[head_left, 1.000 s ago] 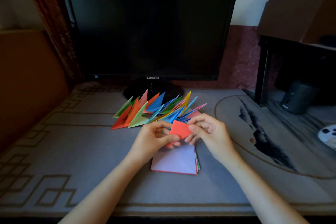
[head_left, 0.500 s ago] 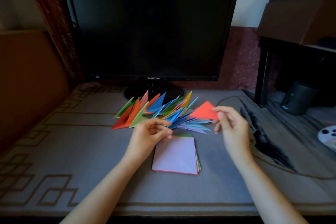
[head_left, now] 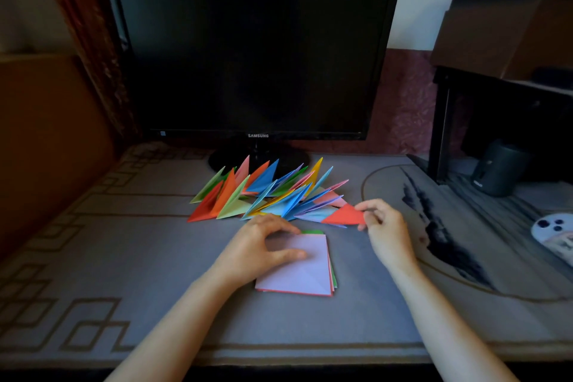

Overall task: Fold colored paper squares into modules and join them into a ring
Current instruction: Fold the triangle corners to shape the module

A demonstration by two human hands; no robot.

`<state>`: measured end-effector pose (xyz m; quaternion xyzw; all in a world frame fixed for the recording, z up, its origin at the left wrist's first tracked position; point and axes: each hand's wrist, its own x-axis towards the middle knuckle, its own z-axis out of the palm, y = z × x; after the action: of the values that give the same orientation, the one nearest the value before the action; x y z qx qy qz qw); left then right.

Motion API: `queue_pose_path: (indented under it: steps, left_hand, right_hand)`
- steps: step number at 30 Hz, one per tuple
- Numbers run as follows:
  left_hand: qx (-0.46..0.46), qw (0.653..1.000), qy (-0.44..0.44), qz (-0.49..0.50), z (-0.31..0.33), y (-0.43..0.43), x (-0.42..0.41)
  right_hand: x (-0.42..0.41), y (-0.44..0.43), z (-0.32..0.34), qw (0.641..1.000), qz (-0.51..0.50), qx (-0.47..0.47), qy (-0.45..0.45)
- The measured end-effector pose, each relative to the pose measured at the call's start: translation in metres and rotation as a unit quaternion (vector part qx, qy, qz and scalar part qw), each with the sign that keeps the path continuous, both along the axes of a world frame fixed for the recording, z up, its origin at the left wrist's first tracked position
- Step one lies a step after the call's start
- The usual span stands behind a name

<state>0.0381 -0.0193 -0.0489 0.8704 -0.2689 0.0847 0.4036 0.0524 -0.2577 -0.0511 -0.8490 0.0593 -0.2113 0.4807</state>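
A row of several folded paper triangles (head_left: 263,192) in red, orange, green, blue, yellow and pink stands in front of the monitor. My right hand (head_left: 384,226) pinches a red folded module (head_left: 345,215) at the row's right end, low over the table. My left hand (head_left: 260,248) rests with relaxed fingers on the stack of paper squares (head_left: 307,273), whose top sheet is pale lilac; its thumb lies on that sheet.
A black monitor (head_left: 248,53) on a round stand fills the back. A dark shelf unit (head_left: 502,121) with a small black speaker (head_left: 496,169) stands at the right. A white patterned object (head_left: 555,231) lies at the right edge. A grey patterned mat (head_left: 124,257) covers the table.
My right hand has carried the red module from the middle to the row's right end and lowered it. My left hand let go of it and came down onto the paper stack.
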Motion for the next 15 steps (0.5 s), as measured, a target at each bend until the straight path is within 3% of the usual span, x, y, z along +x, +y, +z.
queue_pose_path:
  steps: [10, 13, 15]
  left_hand:
    - [0.06, 0.998, 0.015, 0.017, -0.0028, 0.0001, 0.0005]
    - [0.065, 0.998, 0.016, 0.017, -0.003, -0.0001, 0.0016]
    - [0.068, 0.997, 0.015, 0.017, -0.0031, 0.0, 0.0019]
  right_hand:
    - [0.0004, 0.0074, -0.006, 0.958, -0.017, -0.281, 0.055]
    - [0.0015, 0.0092, -0.0052, 0.956, -0.024, -0.288, 0.041]
    - [-0.0008, 0.0109, -0.0003, 0.97, -0.041, -0.236, -0.037]
